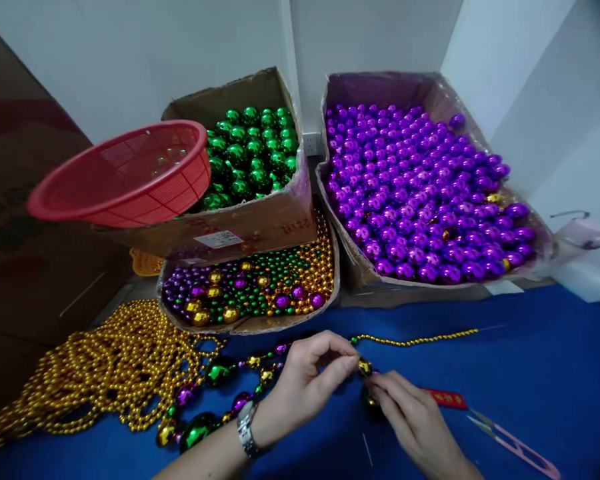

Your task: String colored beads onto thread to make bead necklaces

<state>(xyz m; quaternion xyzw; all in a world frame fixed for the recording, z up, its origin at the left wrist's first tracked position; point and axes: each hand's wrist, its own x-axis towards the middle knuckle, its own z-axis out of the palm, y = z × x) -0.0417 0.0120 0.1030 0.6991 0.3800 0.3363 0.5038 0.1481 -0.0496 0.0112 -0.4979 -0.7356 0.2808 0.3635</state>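
Note:
My left hand (310, 377), with a metal watch at the wrist, pinches a gold bead (363, 367) between thumb and finger. Close by on the right, the fingers of my right hand (413, 407) are closed on the same bead string, just above a large dark bead (373, 405) that they partly cover. To the left, a bead strand with a big green bead (199, 430) and smaller purple and gold ones lies on the blue table (520, 360). A thin string of small gold beads (415, 342) stretches right, ending in a fine thread or needle.
Thread snips (513, 441) and a red-labelled item (446, 399) lie right of my hands. Gold bead chains (100, 373) are heaped at left. Behind are boxes of green balls (237, 155), purple balls (405, 180) and mixed beads (245, 283), plus a red basket (180, 193).

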